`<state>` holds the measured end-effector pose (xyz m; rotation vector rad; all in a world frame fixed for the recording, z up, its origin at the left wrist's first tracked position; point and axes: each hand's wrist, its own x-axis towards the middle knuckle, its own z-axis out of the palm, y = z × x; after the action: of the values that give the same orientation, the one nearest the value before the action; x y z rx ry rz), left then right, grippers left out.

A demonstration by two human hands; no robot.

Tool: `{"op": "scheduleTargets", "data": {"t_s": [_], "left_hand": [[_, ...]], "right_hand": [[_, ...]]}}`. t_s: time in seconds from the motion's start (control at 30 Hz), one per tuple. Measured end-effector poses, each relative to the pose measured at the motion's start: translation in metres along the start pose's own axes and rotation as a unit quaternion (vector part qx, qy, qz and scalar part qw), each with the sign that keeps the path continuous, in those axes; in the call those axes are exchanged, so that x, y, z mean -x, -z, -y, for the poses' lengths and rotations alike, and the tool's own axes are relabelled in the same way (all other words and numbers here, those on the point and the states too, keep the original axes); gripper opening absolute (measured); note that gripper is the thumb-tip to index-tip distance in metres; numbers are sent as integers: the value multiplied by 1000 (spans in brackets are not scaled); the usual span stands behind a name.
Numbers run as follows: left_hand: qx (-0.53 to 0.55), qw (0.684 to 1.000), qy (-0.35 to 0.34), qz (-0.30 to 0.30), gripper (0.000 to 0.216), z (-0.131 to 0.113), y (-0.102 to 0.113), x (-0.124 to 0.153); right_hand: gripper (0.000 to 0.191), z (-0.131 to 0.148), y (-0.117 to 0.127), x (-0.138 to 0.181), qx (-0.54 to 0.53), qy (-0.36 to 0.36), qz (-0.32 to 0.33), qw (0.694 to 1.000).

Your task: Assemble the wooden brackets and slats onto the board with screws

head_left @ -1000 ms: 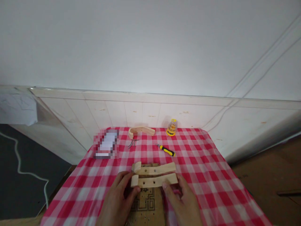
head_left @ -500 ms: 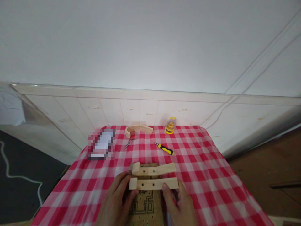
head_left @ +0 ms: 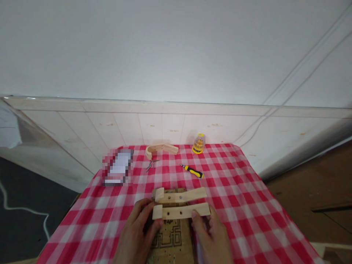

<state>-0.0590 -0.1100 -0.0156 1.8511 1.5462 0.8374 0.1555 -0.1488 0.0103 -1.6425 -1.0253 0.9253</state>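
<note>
Between my two hands a pale curved wooden piece [head_left: 174,212] with two holes lies across a brown wooden board [head_left: 172,251] marked with a dark line pattern. My left hand [head_left: 136,229] grips its left end with thumb and fingers. At the other end my right hand [head_left: 210,233] pinches it, thumb on the near face. Just beyond it, a similar wooden piece [head_left: 189,195] sits across the board, with a screw head in each of its two holes. Neither hand touches that second piece.
A yellow and black screwdriver [head_left: 194,171] lies past the board. Several screws [head_left: 150,165] and a third wooden piece [head_left: 162,148] are farther back. A clear-and-yellow bit holder [head_left: 198,143] stands near the wall. To the left is a blurred-out phone [head_left: 118,167]. Checkered cloth [head_left: 242,205] covers the table.
The held wooden piece has shifted slightly to the right and away from me, with both hands still on it. The whole view has moved a little.
</note>
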Motion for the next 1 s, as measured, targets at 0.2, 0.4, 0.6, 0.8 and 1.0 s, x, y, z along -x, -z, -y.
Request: {"op": "scheduleTargets", "data": {"t_s": [0.2, 0.4, 0.6, 0.8, 1.0], "left_hand": [[14, 1000, 19, 8, 30, -4, 1, 0], [25, 999, 26, 26, 31, -9, 4, -1], [20, 999, 28, 25, 32, -8, 4, 0], [15, 999, 30, 29, 32, -6, 3, 0], [16, 999, 31, 24, 31, -8, 3, 1]], "right_hand": [[43, -3, 3, -2, 2, 0, 23, 1000], [43, 1, 5, -3, -35, -8, 39, 999], [46, 9, 7, -4, -46, -16, 66, 997], [43, 6, 3, 1, -28, -7, 24, 999], [47, -5, 2, 0, -4, -1, 18, 1000]]}}
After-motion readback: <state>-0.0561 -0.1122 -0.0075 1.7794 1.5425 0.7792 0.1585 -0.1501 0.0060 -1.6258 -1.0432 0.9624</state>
